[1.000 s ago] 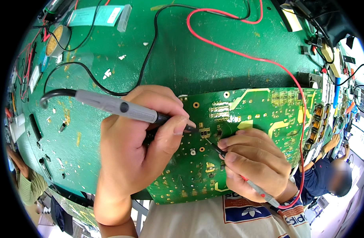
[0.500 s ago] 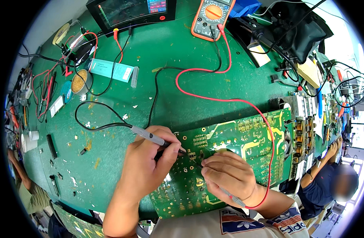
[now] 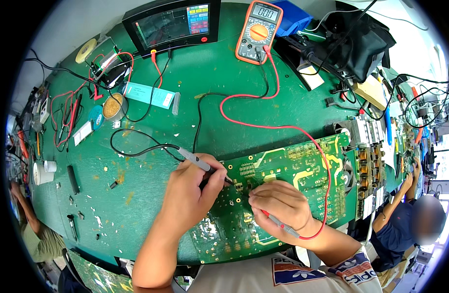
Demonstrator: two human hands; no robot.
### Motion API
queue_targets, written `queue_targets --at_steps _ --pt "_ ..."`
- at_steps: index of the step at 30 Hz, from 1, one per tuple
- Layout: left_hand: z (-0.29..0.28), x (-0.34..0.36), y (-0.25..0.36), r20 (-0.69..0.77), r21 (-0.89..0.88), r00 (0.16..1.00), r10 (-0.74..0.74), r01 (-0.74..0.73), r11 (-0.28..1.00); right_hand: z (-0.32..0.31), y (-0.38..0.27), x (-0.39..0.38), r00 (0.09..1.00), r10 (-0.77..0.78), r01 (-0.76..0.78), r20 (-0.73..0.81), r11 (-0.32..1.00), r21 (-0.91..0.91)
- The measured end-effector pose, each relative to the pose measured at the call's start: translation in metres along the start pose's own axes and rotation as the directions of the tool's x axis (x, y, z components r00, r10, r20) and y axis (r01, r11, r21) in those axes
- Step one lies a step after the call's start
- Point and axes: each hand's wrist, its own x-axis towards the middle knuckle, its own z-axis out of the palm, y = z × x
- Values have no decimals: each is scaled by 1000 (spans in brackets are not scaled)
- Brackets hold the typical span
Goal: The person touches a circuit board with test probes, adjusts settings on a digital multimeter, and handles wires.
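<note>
A green circuit board (image 3: 283, 166) lies in front of me on the green table. My left hand (image 3: 192, 188) is closed round a grey-and-black test probe (image 3: 195, 158), its tip down at the board beside a small component. Closed on a second probe (image 3: 282, 224), with a red and grey body and a red lead, is my right hand (image 3: 280, 207); its fingertips sit close above the board and hide that probe's tip. Both leads run to an orange multimeter (image 3: 258, 31) at the back, whose display is lit.
A black-framed screen instrument (image 3: 173, 27) stands at the back left. Nearer are a light-blue box (image 3: 148, 95) and a round tin (image 3: 115, 107). Heat-sinked boards (image 3: 368, 161) line the right side. A blue bin (image 3: 290, 19) is behind the multimeter. Other people work at both sides.
My view has tilted up slightly, bringing the multimeter's display into sight. Both hands stay at nearly the same place on the board, still holding the probes.
</note>
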Motion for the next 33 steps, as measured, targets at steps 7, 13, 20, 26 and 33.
queue_targets --at_steps 7,13,20,26,33 --pt "-2 1 7 7 -23 999 -37 37 999 -2 -1 1 1000 -5 5 -3 1000 -2" --pt "1 -3 -10 -8 -44 1000 -15 15 999 -3 1 1 1000 11 -12 22 1000 21" --pt "7 -6 -12 -52 -210 996 -75 62 976 1 6 -2 1000 13 -14 22 1000 28" --pt "1 -6 -9 65 -153 994 -85 94 984 5 12 -5 998 3 0 -60 998 57" --pt "-2 -6 -9 81 -161 992 -100 112 981 9 10 -2 994 17 -12 -108 999 39"
